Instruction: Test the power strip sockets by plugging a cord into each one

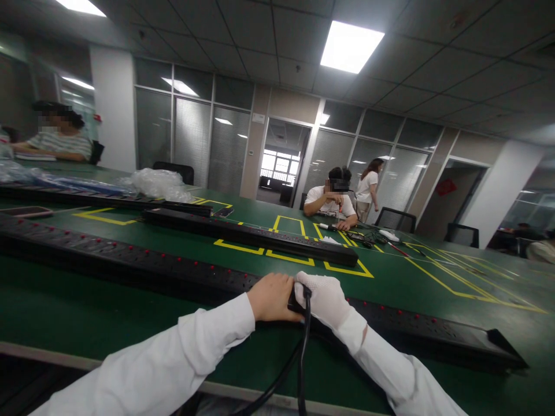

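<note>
A long black power strip [191, 271], with a row of small red switches, lies across the table in front of me. My left hand [274, 296], bare, is wrapped over the strip near its middle. Right beside it, my right hand [323, 292], in a white glove, is closed on a black plug [307, 293] at the strip's top. A black cord [303, 352] drops from the plug over the table's near edge. The fingers of both hands partly hide where plug and strip meet.
Behind lies a second black power strip [247, 234] on the green table [143, 312], among yellow tape outlines. Clear plastic wrap [160, 182] and a phone [26, 212] are at the left. A seated person [318, 199] works across the table near cables [373, 240].
</note>
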Demonstrator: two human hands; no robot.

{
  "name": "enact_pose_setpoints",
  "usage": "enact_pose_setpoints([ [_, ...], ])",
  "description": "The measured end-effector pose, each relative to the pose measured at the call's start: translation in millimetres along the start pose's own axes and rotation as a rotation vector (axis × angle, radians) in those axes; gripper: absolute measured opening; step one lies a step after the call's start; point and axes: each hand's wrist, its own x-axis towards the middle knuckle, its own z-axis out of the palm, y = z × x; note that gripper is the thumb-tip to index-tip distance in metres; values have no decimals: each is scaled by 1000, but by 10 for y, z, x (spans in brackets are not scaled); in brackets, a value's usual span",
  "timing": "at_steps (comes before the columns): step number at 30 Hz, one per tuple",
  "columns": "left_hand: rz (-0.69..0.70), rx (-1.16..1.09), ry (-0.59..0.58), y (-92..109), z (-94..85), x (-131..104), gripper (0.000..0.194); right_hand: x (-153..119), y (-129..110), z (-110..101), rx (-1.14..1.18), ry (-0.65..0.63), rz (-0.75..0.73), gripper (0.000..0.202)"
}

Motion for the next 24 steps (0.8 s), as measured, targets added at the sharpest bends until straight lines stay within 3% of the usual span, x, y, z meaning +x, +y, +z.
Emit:
enact_pose_setpoints([
  [6,-9,-1,7,-6,11,3,69,-14,5,40,46,31,25,22],
  [15,-4,-22,-36,4,-21,3,72,14,80,57,10,-71,56,29],
  [24,-20,-4,-53,21,-54,4,70,8,110,139,54,-16,40,25],
])
